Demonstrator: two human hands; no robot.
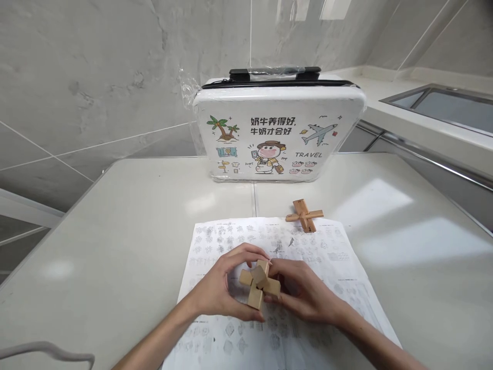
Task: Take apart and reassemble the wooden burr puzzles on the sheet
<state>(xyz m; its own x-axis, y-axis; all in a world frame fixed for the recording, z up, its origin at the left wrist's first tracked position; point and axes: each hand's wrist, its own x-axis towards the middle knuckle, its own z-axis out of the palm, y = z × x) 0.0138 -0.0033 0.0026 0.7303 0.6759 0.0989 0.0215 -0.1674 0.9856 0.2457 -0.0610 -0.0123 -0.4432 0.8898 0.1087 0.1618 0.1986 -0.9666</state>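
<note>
Between my two hands is a pale wooden burr puzzle (256,297), made of crossed bars, with one bar pointing up toward me. My left hand (219,285) curls round its left side, thumb at the near bar and fingers at the far bar. On the other side, my right hand (308,293) pinches the right and lower part; some of its fingertips are hidden behind the wood. Both hands are over a printed sheet (208,329) of small puzzle diagrams. A second, browner wooden cross-shaped puzzle (304,216) lies at the sheet's far right edge.
A white carrying case (279,133) with cartoon travel pictures, a black handle and clear plastic wrap stands at the back of the white table (115,236). A grey cable (46,347) lies at the near left. Behind the case rises a grey tiled wall (115,67).
</note>
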